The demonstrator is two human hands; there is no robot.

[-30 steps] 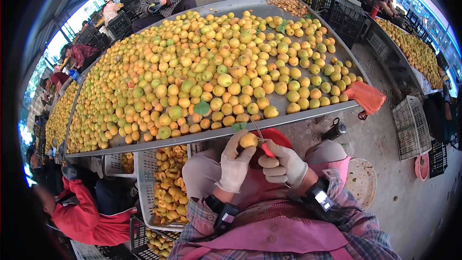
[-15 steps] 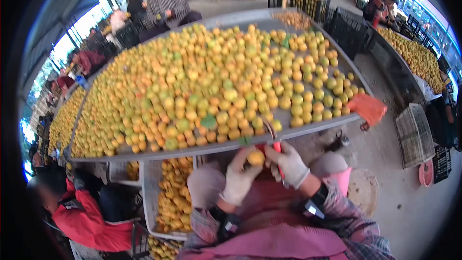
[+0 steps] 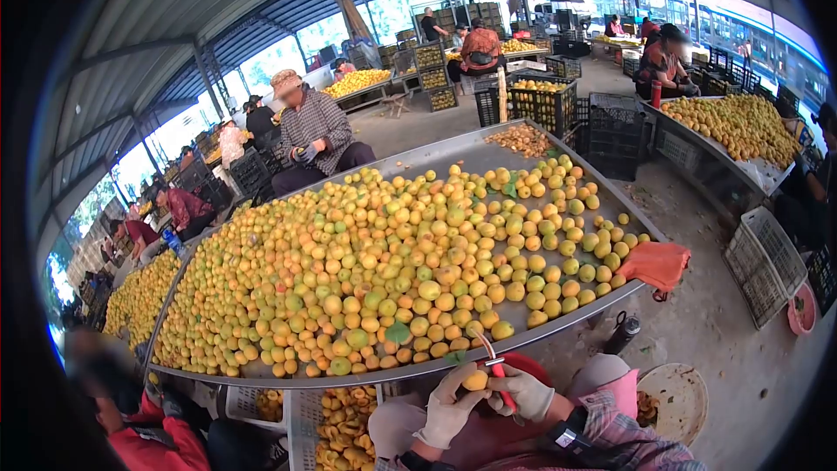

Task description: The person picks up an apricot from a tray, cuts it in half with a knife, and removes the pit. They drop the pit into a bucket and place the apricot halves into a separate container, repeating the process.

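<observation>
My left hand (image 3: pixel 449 410), in a whitish glove, is closed round a small yellow-orange fruit (image 3: pixel 475 380). Gloved too, my right hand (image 3: pixel 523 391) grips a red-handled tool (image 3: pixel 496 369) with a thin curved metal end that points up toward the table. Both hands are close together just below the near edge of a metal table (image 3: pixel 558 325). A wide heap of yellow-orange fruits (image 3: pixel 349 270) lies on that table, with a green leaf (image 3: pixel 398 332) among them. An orange-red cloth or bag (image 3: pixel 656 265) hangs over the right corner.
Below the table are a white crate (image 3: pixel 302 427) of cut fruit and a round tub (image 3: pixel 689 397). A black bottle (image 3: pixel 622 333) stands at right, near a grey crate (image 3: pixel 767 263). A person in red (image 3: pixel 157 445) sits at lower left; another (image 3: pixel 316 135) sits across the table.
The view has tilted up, so my hands and the table appear lower and more of the hall shows. The fruit and the tool remain in my hands.
</observation>
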